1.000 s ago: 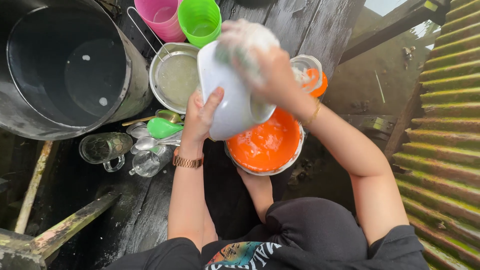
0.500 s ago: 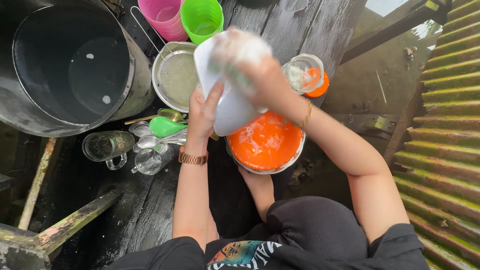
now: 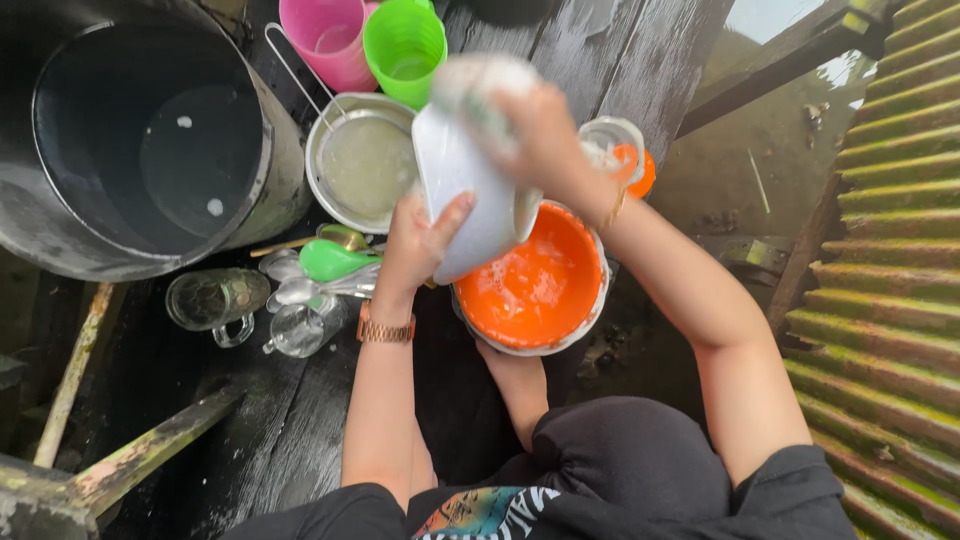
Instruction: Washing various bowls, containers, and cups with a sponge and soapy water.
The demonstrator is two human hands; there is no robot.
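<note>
My left hand (image 3: 418,243) grips the lower edge of a white bowl (image 3: 462,190), tilted on its side above an orange basin (image 3: 530,280) with soapy water. My right hand (image 3: 535,135) presses a pale soapy sponge (image 3: 480,85) against the top of the bowl; the sponge is blurred by motion. A watch sits on my left wrist, a thin bracelet on my right.
A big dark metal pot (image 3: 140,140) with water stands at the left. A metal strainer bowl (image 3: 362,160), a pink cup (image 3: 325,40) and a green cup (image 3: 405,45) are behind. Glass mugs (image 3: 210,298), spoons and a green ladle (image 3: 330,260) lie on the wet wooden planks. Corrugated roofing (image 3: 890,300) at right.
The white bowl has turned more on edge and shifted slightly right. My right hand with the sponge has kept rubbing over its top.
</note>
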